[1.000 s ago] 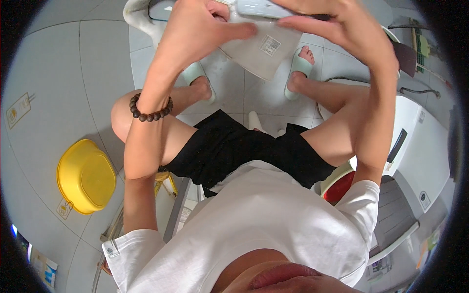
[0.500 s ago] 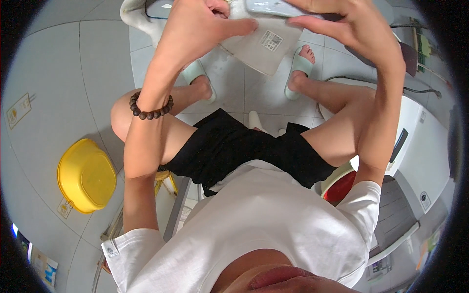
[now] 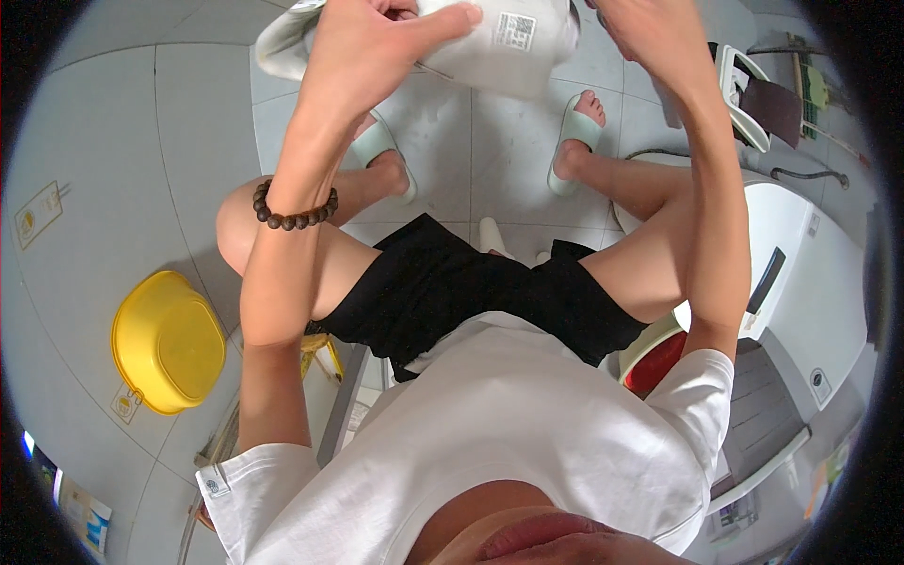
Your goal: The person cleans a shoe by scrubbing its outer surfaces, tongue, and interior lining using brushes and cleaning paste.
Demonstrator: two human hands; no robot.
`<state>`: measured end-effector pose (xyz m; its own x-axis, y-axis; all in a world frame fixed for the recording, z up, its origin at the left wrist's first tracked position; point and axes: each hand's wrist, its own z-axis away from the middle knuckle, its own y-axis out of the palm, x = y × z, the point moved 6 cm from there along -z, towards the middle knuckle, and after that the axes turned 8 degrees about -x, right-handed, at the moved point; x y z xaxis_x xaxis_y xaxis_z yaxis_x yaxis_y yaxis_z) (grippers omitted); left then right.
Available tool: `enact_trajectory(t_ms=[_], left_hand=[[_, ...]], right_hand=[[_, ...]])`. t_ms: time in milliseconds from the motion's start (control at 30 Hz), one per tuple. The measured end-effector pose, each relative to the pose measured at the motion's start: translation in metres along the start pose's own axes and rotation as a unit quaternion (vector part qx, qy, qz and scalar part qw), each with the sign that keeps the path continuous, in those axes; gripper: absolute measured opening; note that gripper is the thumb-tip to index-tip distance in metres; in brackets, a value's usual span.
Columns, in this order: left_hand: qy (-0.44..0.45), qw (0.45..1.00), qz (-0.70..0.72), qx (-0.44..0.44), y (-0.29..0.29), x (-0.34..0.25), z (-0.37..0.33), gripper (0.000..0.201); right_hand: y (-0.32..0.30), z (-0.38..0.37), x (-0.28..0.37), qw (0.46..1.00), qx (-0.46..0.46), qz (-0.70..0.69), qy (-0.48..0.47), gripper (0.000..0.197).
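Note:
At the top edge, my left hand (image 3: pixel 363 52) is closed on a white, flexible piece (image 3: pixel 485 61), its thumb pressed along the top. A printed label (image 3: pixel 515 32) is on this piece, whose lower edge is blurred. A rounded white part (image 3: pixel 282 45) shows to the left of my left wrist; I cannot tell what the whole thing is. To the right, my right hand (image 3: pixel 654 38) is apart from the white piece, its fingers curled in and partly cut off by the frame. Anything it holds is hidden.
A yellow basin (image 3: pixel 169 344) leans at the left. White appliance with a dark handle (image 3: pixel 767 281) stands at the right, near a red-lined container (image 3: pixel 656 363). My slippered feet (image 3: pixel 581 122) rest on the tiled floor (image 3: pixel 508 141). A dark cable (image 3: pixel 810 176) lies at the right.
My right hand has moved away to the right from the white piece it was touching. The labelled piece has swung upward, and the rounded white part has shifted right and down.

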<state>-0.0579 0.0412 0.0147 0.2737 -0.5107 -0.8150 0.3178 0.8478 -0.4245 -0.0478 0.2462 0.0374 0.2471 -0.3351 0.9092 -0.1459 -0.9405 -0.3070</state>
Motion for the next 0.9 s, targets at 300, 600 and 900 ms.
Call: enact_trajectory(t_ms=[300,600,900], left_hand=[[0.303,0.927,-0.201,-0.097,0.001,-0.002,-0.014,0.029],[0.241,0.969,-0.037,0.033,0.01,0.005,-0.017,0.022],[0.024,0.932,0.349,0.094,0.017,0.02,-0.03,0.024]], right_hand=[[0.004,0.015,0.013,0.964,0.041,0.039,0.261,0.043],[0.007,0.009,-0.01,0.971,0.008,0.026,0.238,0.035],[0.004,0.007,-0.004,0.988,-0.028,-0.061,0.14,0.057]])
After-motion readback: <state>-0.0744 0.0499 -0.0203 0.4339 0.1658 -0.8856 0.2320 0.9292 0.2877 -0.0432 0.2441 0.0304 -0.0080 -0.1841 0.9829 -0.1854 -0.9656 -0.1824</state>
